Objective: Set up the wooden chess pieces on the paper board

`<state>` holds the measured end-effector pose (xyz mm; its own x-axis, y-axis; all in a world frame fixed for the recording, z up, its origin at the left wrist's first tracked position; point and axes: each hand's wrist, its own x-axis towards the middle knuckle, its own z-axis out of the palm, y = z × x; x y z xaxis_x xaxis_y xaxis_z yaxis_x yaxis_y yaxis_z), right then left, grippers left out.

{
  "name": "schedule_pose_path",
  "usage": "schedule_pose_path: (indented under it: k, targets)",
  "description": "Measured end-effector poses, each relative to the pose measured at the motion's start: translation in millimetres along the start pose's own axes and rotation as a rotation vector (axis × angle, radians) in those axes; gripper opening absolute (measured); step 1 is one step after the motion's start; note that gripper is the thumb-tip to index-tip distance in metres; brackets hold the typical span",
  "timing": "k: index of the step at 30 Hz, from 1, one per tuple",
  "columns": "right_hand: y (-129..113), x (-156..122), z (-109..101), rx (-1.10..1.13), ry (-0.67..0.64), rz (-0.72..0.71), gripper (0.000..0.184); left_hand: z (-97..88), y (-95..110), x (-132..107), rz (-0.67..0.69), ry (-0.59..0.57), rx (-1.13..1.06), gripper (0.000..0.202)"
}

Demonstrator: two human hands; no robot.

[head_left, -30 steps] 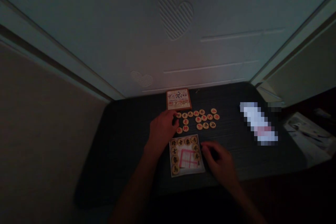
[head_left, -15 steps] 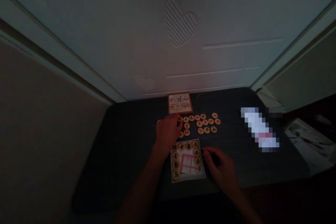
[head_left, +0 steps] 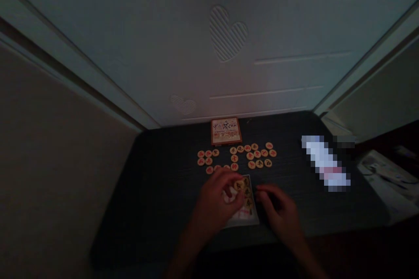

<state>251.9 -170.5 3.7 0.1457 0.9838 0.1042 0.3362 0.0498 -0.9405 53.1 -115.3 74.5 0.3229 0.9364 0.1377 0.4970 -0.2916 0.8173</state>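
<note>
Over the clear square tray (head_left: 254, 222) my left hand (head_left: 216, 200) has its thumb and fingers closed around a round Chinese chess piece (head_left: 238, 185) with a dark character. More pieces (head_left: 248, 202) line the tray's right side; the left part of the tray is hidden under this hand. Just right of the tray, my right hand (head_left: 279, 205) rests with curled fingers, its fingertips together close to the tray's edge. Whatever those fingertips hold, if anything, cannot be made out. Beyond the tray lie loose wooden pieces with red and black characters, including one group on the left (head_left: 208, 161) and one on the right (head_left: 257, 154).
A Chinese chess box (head_left: 226, 131) lies at the back of the dark table (head_left: 157, 183), against a pale panel with heart reliefs (head_left: 228, 35). On the right is a blurred-out white object (head_left: 325, 163). Papers and a cable (head_left: 389, 176) sit beyond the table's right edge.
My left hand has come back from the loose pieces to the tray, bringing a piece. A gap now shows in the back row. My right hand stays beside the tray.
</note>
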Motion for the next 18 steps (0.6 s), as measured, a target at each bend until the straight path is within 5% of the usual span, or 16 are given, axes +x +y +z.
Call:
schedule_pose_path:
  k: [7, 18]
  targets:
    - [-8.7, -13.6, -1.0, 0.026, -0.103, -0.043, 0.02, 27.6, 11.5, -32.2, -0.051, -0.105, -0.217, 0.02]
    - [-37.4, -5.6, 1.7, -0.036, -0.176, -0.077, 0.023, 12.3, 1.6, -38.5, -0.112, -0.087, -0.276, 0.022]
